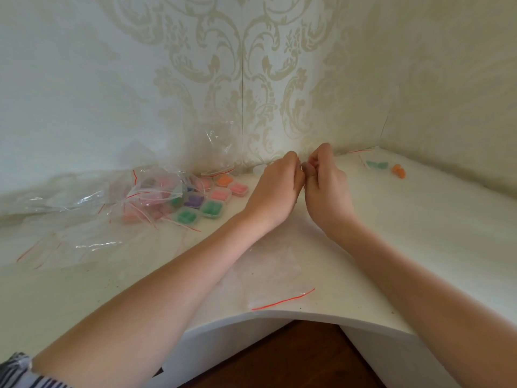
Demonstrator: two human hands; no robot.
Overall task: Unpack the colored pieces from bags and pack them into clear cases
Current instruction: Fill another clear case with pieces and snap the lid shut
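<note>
My left hand [281, 186] and my right hand [324, 183] meet near the back corner of the white table [419, 247], fingers curled and pinching something small between them; what it is stays hidden behind the fingers. Left of my hands lie several clear cases [212, 201] filled with pink, orange, green and purple pieces. Loose teal pieces [376, 164] and orange pieces [398, 170] sit on the table to the right. A small clear case [258, 169] shows just behind my left hand.
Crumpled clear zip bags with red seal strips [151, 191] pile up at the left. A flat empty bag [279, 275] lies between my forearms near the curved front edge. Patterned walls close the corner behind.
</note>
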